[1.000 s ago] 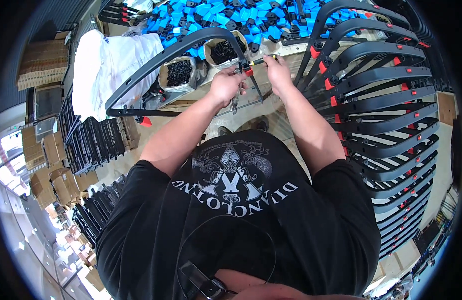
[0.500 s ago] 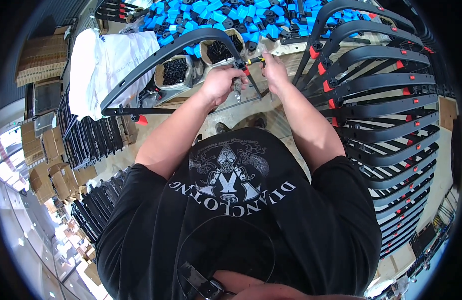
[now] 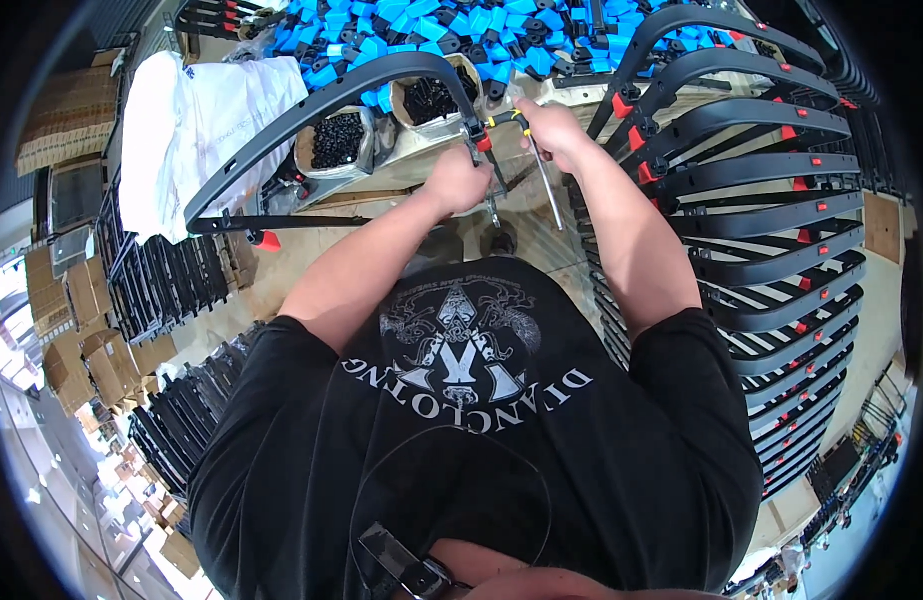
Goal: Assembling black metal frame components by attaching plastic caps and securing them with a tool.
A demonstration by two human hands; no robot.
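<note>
My left hand (image 3: 459,181) is closed around a slim silver hand tool (image 3: 496,212), possibly a wrench, whose end sticks out below the fingers. Just above that hand is the red-and-black joint (image 3: 481,142) of a bent black tube frame (image 3: 312,105), which arches across to the left. In my right hand (image 3: 555,132) is a hex key (image 3: 510,118) with a yellow-and-black handle. Its long silver shaft slants down towards me, while the handle's other end meets the frame near the joint. My right fingers partly cover the handle.
Blue plastic parts (image 3: 412,25) are heaped on the bench beyond my hands. Two bins of small black parts (image 3: 336,143) stand at its near edge. A white plastic sack (image 3: 202,130) lies left. Stacked black frames (image 3: 752,190) rise close to my right arm.
The hex key's shaft has swung into clear view, slanting down and right. My left hand has lowered slightly with its silver tool. The view has shifted a little.
</note>
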